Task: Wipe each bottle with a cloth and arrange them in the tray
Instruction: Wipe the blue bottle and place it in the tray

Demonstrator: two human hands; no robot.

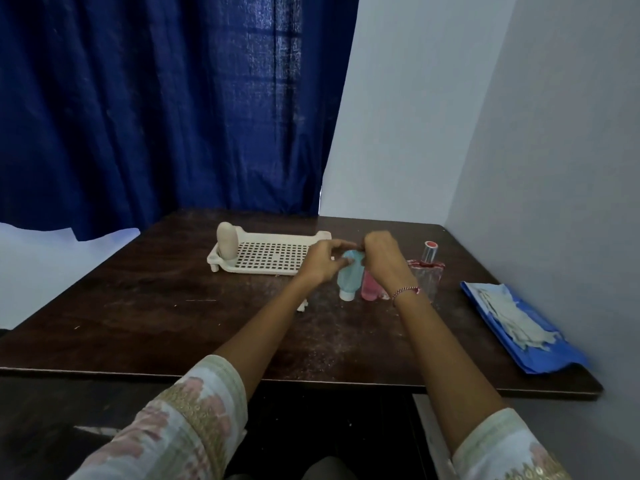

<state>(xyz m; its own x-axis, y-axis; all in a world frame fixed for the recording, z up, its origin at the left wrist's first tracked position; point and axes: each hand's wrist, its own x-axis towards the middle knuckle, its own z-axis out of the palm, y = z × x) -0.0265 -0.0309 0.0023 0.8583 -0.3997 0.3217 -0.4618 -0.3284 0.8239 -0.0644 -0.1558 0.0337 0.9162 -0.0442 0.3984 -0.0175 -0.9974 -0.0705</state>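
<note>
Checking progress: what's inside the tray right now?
One beige bottle stands in the tray at its left end. The left hand covers its near right corner, hiding that spot.

I see a deep blue curtain [156, 109] upper left, a dark brown table [156, 317], a cream tray [277, 234] with a square-grid floor, a beige bottle [227, 242], a light-blue tube [348, 278] capped white, a pink bottle [369, 289], and pale sleeves [187, 420] patterned pink and gold at the bottom.
</note>
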